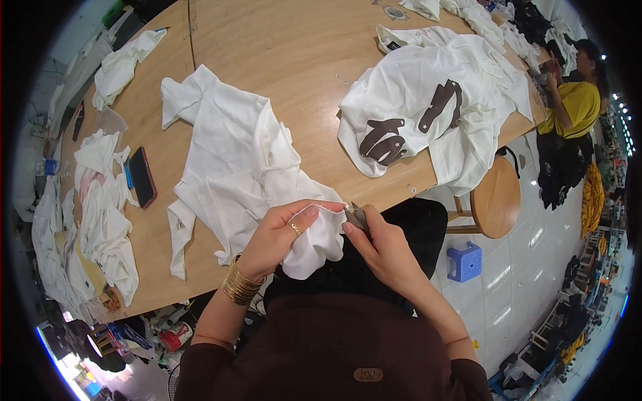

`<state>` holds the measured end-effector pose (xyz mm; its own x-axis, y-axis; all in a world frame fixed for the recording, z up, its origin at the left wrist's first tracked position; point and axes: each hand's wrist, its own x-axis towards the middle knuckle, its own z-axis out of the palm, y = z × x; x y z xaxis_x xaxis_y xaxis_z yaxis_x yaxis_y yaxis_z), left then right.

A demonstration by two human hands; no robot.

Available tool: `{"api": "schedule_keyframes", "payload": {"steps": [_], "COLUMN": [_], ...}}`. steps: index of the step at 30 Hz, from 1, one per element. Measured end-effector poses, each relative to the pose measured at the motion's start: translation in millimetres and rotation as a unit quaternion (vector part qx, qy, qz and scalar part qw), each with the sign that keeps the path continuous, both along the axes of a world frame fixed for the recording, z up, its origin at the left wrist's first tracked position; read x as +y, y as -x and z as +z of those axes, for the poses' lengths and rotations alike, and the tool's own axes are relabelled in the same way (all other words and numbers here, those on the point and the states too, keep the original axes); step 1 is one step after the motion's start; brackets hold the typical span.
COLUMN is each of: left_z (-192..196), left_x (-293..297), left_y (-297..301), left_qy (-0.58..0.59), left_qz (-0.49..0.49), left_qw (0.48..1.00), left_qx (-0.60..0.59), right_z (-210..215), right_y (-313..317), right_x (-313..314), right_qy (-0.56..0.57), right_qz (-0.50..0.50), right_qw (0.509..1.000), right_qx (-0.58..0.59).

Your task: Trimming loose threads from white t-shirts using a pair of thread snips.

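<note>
At table edge | left hand (277,234) pinching white garment (231,174) hem, rest trailing onto wooden table (301,53) | right hand (381,244) gripping small grey tool (356,217), tip touching hem | phone (142,177) lying left of garment

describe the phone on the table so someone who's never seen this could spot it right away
Start at the big wooden table and go to its left part, left of the crumpled white garment that the left hand is pinching. There, between that garment and a heap of white cloth pieces near the edge, lies the phone. It is the only flat, dark, reddish-edged rectangle among soft white fabric.
</note>
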<state>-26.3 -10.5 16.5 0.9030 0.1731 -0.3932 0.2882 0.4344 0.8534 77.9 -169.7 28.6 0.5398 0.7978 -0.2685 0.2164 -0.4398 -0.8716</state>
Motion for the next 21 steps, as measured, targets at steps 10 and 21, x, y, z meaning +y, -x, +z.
{"api": "schedule_keyframes", "payload": {"steps": [10,21], "left_z": [-16,-21], "left_x": [20,7], "left_y": [20,18], "left_qy": [-0.207,0.055], "left_qz": [-0.032,0.087], "left_qw": [0.975,0.988], "left_qx": [0.073,0.113], "right_z": [-13,-30], "right_y": [5,17], "right_x": [-2,7], "right_qy": [0.015,-0.019], "right_qz": [0.026,0.032], "right_qw": [0.999,0.999], "right_qx": [-0.018,0.034]}}
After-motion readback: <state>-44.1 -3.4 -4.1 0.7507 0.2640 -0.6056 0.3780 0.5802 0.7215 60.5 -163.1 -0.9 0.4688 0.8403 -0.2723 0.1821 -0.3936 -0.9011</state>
